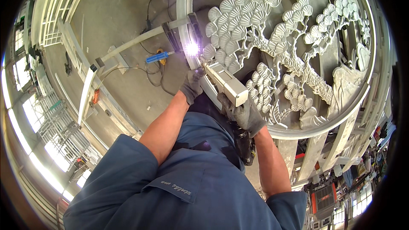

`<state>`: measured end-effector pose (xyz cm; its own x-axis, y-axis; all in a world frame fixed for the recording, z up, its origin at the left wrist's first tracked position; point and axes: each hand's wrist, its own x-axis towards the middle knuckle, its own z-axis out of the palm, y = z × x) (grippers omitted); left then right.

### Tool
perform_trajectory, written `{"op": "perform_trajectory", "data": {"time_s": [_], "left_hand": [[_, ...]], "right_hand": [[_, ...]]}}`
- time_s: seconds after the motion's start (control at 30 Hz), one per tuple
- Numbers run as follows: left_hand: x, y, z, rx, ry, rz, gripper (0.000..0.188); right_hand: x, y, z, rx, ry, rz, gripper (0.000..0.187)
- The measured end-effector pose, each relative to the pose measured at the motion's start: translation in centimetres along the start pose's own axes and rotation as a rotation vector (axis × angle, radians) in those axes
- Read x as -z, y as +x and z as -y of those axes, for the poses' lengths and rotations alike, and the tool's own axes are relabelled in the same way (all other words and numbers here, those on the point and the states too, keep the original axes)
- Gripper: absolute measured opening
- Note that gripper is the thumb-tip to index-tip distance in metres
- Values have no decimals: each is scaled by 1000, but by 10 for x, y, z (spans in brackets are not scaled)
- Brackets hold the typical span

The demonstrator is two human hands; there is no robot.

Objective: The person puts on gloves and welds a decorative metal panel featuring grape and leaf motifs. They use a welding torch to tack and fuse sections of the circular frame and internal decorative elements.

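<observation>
My gloved right hand [245,115] is wrapped round the handle of a silver, boxy handheld welding gun [228,84]. Its nozzle points up and left, toward a bright violet-white welding spark [192,49] on the round metal frame [184,30]. My gloved left hand [192,86] lies at the frame's edge beside the nozzle, fingers closed; whatever is between them is hidden. Inside the frame sits silvery metal openwork shaped like a pine tree [272,44], with fan-like leaf clusters and a knotted trunk. A black hose [242,140] runs down from the gun.
Left of the spark, black clamps [170,37] sit on a long metal bar [136,40] meeting the frame. A blue-handled tool [156,57] lies near a yellow object and loose cables [149,74]. Pale metal frames [53,12] stand far left. A red-and-black machine [324,199] stands lower right.
</observation>
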<state>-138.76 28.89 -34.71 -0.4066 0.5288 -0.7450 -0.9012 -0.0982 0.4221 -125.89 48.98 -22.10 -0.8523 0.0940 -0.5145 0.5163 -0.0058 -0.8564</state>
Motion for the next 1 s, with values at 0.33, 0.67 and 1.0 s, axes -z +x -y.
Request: {"op": "perform_trajectory", "data": {"time_s": [0.33, 0.67, 1.0], "left_hand": [[3, 1, 2, -5, -43, -38, 31], [23, 4, 6, 78, -111, 16, 38], [31, 8, 7, -477, 947, 159, 58]], "right_hand": [[-1, -3, -10, 201, -156, -122, 27], [19, 0, 64, -22, -27, -73, 27], [16, 21, 64, -180, 170, -28, 28]]}}
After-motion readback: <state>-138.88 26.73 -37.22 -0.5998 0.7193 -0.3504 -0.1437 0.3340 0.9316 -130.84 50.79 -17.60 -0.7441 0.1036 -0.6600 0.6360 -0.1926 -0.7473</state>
